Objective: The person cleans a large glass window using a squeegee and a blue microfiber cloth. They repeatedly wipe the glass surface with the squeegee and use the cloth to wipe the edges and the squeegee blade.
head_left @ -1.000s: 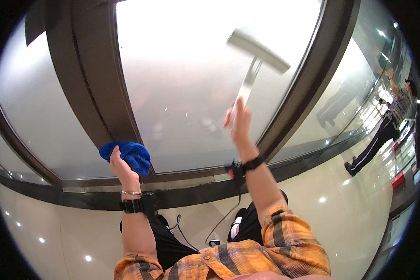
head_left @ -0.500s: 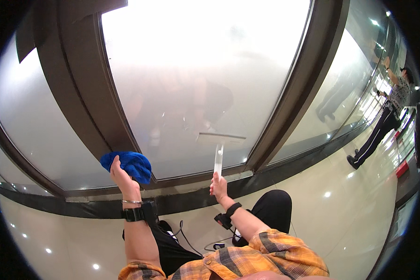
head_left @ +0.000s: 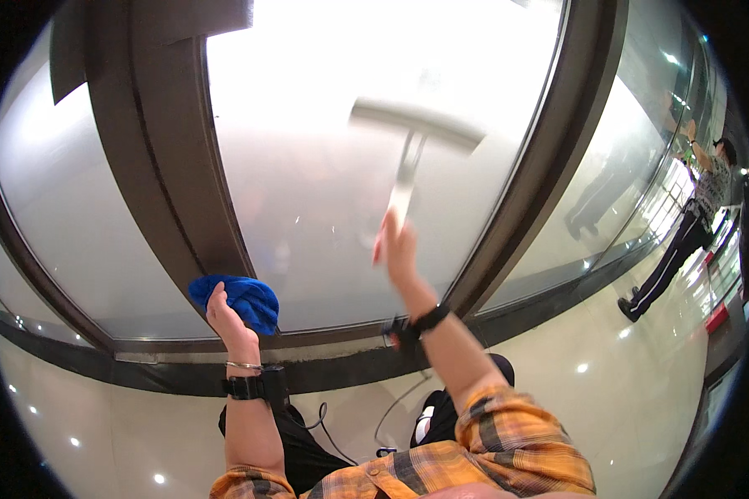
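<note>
Right hand (head_left: pixel 398 248): gripping blurred long-handled window squeegee (head_left: pixel 412 137), blade up on frosted glass pane (head_left: pixel 324 183).
Left hand (head_left: pixel 225 314): clutching crumpled blue cloth (head_left: pixel 237 299) w/ fingers closed, at dark frame's (head_left: pixel 171 166) base.

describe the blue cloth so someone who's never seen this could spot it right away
Find the big frosted glass pane and the dark frame post on its left. At the post's foot, the left hand grips a bunched blue cloth. It is the only bright blue thing against grey glass and brown frame.

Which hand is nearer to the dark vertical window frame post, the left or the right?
Left. The left hand, holding a blue cloth, is right at the foot of the frame post. The right hand holds a squeegee against the glass, further right.
</note>
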`<state>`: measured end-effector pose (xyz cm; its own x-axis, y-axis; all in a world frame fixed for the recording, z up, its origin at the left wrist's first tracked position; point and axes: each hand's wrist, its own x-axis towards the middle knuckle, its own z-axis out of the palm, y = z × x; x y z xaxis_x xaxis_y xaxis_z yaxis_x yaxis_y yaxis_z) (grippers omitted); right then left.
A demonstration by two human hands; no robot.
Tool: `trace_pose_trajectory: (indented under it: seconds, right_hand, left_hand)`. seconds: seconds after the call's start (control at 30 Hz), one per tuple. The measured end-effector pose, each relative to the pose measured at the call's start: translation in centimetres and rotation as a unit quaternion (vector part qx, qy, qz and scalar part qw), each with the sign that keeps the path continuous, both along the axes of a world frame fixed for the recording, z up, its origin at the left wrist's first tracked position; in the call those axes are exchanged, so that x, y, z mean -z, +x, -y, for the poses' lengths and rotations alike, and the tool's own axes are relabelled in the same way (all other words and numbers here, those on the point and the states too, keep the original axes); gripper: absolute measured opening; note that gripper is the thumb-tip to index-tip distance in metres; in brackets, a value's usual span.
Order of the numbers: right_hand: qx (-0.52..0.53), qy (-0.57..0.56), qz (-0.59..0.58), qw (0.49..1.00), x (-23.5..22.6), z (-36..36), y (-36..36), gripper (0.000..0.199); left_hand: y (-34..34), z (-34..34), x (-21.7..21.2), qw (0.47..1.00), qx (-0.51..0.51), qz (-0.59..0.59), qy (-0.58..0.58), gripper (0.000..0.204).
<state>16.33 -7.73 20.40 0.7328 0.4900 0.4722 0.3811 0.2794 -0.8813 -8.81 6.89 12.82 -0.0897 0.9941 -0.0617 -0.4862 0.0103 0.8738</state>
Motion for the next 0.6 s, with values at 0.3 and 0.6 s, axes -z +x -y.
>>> trace_pose_trajectory:
  seconds: [0.3,0.6]
  right_hand:
    - [-0.097,-0.042,-0.111,0.988,10.2,3.6,-4.6,0.050]
    - [-0.057,0.120,0.018,0.991,-23.7,-3.2,-2.2,0.062]
  left_hand:
    - [0.1,0.4,-0.4,0.999,0.022,0.027,-0.013,0.034]
    - [0.0,0.6,-0.5,0.998,0.019,0.052,0.013,0.033]
